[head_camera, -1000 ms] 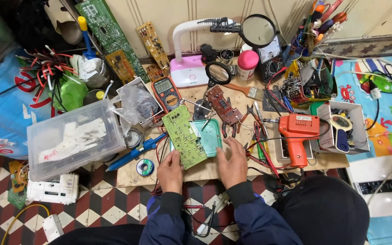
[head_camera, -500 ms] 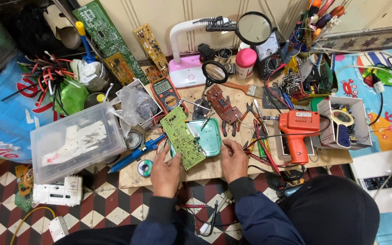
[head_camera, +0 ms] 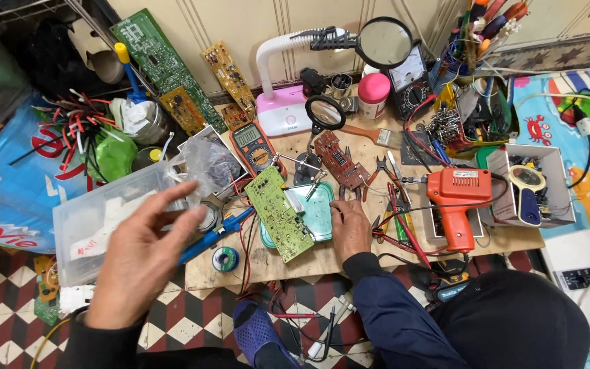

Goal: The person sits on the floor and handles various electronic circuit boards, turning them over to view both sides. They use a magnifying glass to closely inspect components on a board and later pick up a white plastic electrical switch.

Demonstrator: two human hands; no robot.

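— Where are the hands?

— The left hand (head_camera: 141,263) is lifted off the desk (head_camera: 322,256), fingers spread and holding nothing, above the clear plastic box (head_camera: 104,219). The right hand (head_camera: 351,229) rests flat by the green circuit board (head_camera: 279,214), which lies tilted over a teal tray (head_camera: 319,215).

— Any free room?

— Little: bare wood only along the desk's near edge, between the solder spool (head_camera: 226,259) and the orange soldering gun (head_camera: 459,205).
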